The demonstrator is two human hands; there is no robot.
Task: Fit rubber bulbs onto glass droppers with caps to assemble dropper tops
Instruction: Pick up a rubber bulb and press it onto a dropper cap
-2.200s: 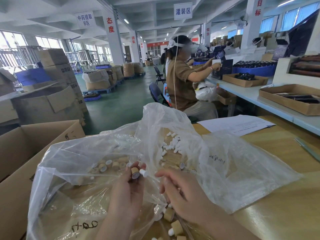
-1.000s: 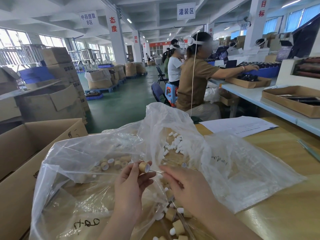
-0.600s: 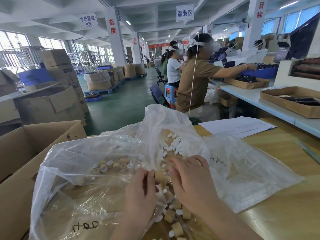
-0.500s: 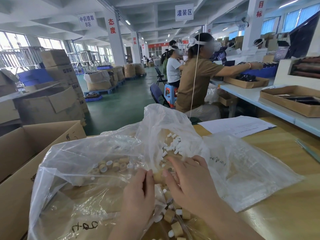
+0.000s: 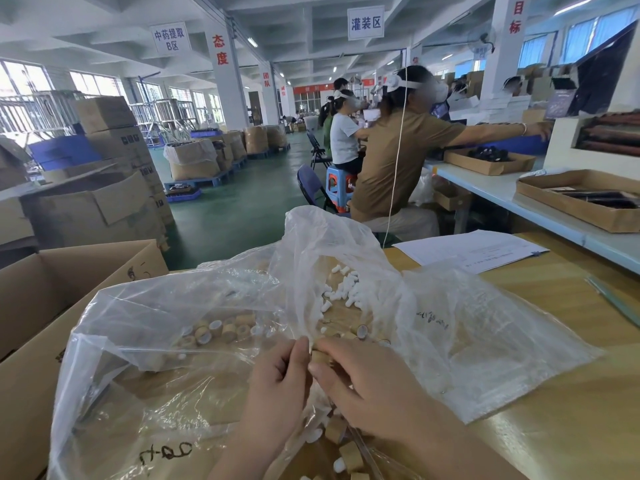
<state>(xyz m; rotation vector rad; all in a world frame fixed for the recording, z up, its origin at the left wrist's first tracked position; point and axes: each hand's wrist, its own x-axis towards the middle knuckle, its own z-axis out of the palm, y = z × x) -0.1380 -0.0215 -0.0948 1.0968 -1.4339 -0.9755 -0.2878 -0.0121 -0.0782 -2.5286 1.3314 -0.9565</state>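
Left hand (image 5: 277, 382) and right hand (image 5: 367, 386) meet over the plastic bag (image 5: 173, 323) on the table (image 5: 554, 427), fingers (image 5: 299, 351) curled, pinching what looks like one tan cap (image 5: 320, 356).

Only hands and forearms of the person are caught, low in frame. Left hand (image 5: 277, 379) is seen from the back, at 6 o'clock from centre; knuckles and finger creases are made out. Right hand (image 5: 367, 386) is seen from the back as well, at 5 o'clock. Both are bare. Left forearm (image 5: 239, 452) is bare up to the bottom edge at 6 o'clock; right forearm (image 5: 460, 455) is bare up to the edge at 5 o'clock. Fingers (image 5: 300, 346) are slim. A short, plain nail is made out on the right thumb (image 5: 316, 368). Detail near the bottom edge is smeared, so finer marks cannot be told.
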